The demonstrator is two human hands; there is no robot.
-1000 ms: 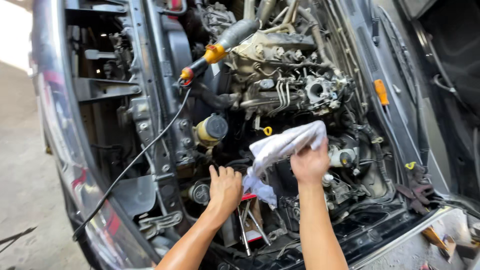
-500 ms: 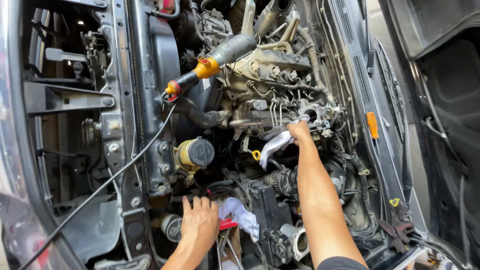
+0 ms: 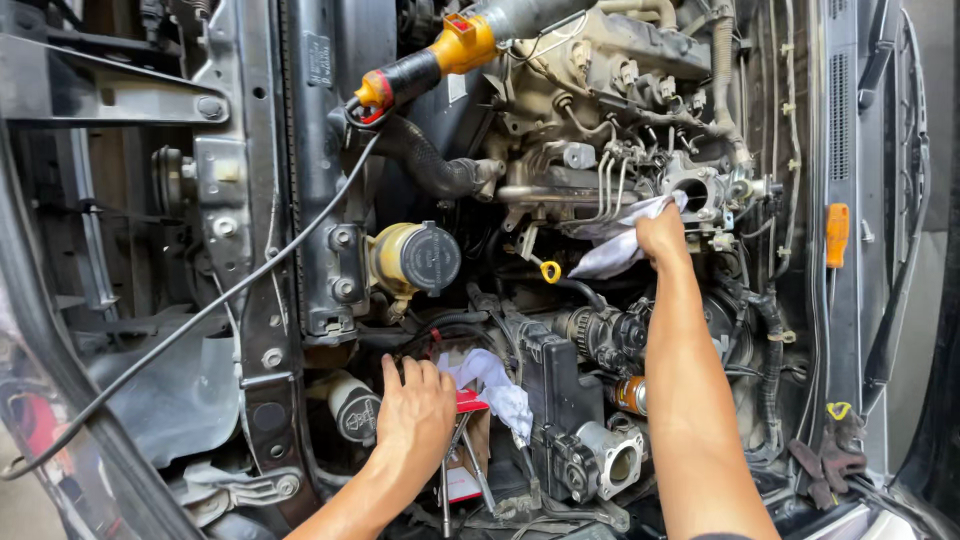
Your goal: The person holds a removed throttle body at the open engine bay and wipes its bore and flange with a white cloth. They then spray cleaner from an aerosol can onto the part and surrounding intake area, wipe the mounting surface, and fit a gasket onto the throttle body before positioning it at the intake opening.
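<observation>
A: Head view. Where are the hands?

B: Right hand (image 3: 662,232) is closed on a white rag (image 3: 622,240), pressing it against the engine (image 3: 600,130) just beside a round open port (image 3: 695,193). Left hand (image 3: 415,405) lies flat, fingers spread, gripping nothing, on a red and white box (image 3: 462,440) low in the bay, touching a second white cloth (image 3: 492,385).

A: How far along?

B: I'd say mid-wipe. Metal around the port looks greasy and dull; most of the engine top is grimy.

A: Surroundings?

B: Open engine bay, crowded. Yellow reservoir with black cap (image 3: 412,258) centre-left, black cable (image 3: 190,325) across the frame, orange-handled tool (image 3: 837,235) at right. Daylight at the far right edge.
</observation>
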